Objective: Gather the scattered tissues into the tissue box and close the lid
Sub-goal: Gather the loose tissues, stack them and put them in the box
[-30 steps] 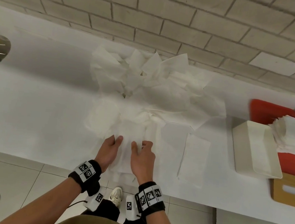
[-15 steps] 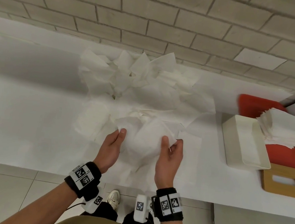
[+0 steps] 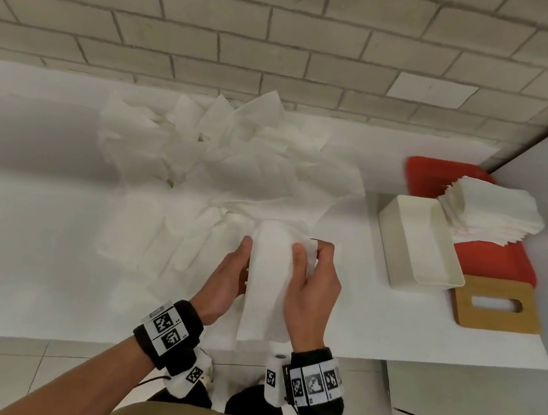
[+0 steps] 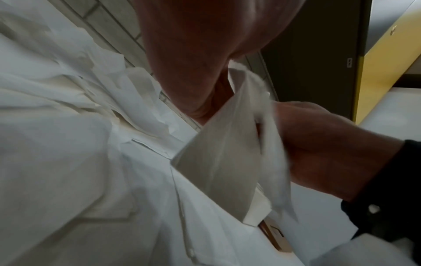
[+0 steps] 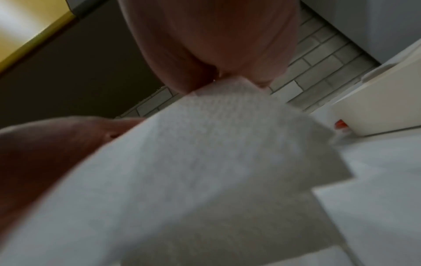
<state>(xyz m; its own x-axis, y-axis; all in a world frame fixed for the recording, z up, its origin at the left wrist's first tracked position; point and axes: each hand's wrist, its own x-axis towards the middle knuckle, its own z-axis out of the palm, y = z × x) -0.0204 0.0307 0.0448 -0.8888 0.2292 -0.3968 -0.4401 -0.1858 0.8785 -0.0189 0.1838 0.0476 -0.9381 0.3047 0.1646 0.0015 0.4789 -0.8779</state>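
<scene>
Both hands hold one folded white tissue (image 3: 268, 282) above the counter's front edge. My left hand (image 3: 228, 276) grips its left side with the thumb on top. My right hand (image 3: 313, 281) pinches its right side, thumb over the fold. In the left wrist view the tissue (image 4: 218, 162) hangs between the two hands; in the right wrist view the tissue (image 5: 193, 180) fills the frame. A heap of scattered tissues (image 3: 222, 166) lies behind the hands. The open cream tissue box (image 3: 419, 246) stands at the right, its wooden slotted lid (image 3: 495, 305) lying beside it.
A stack of folded tissues (image 3: 493, 210) rests on a red tray (image 3: 507, 267) behind the box. The white counter (image 3: 40, 213) ends at a brick wall behind and drops to a tiled floor in front. A white cabinet side rises at far right.
The hands lifted a tissue off the pile, brought its sides together into a narrow fold and drew it toward the counter edge. The view shifted right.
</scene>
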